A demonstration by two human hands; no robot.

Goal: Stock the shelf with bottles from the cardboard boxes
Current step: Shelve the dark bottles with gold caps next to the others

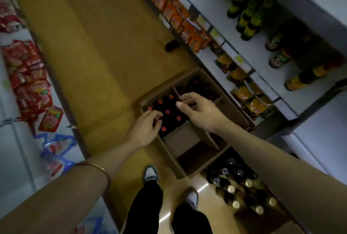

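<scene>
An open cardboard box (185, 140) stands on the floor below me, with dark bottles with red caps (167, 112) packed in one compartment. My left hand (148, 130) hovers at the near-left edge of those bottles, fingers curled over a cap, grip unclear. My right hand (199, 110) is spread open just above the far-right bottles, holding nothing. More dark bottles (199, 85) fill the box's far compartment. A group of gold- and silver-capped bottles (238, 188) stands at the lower right. The white shelf (249, 49) on the right carries dark bottles with yellow labels (247, 17).
Orange and yellow snack packets (180, 14) hang along the right shelf's lower tier. Red packets (30, 76) line a shelf on the left. My two shoes (151, 173) stand on the tan aisle floor (97, 45) just behind the box. One near box compartment holds no bottles.
</scene>
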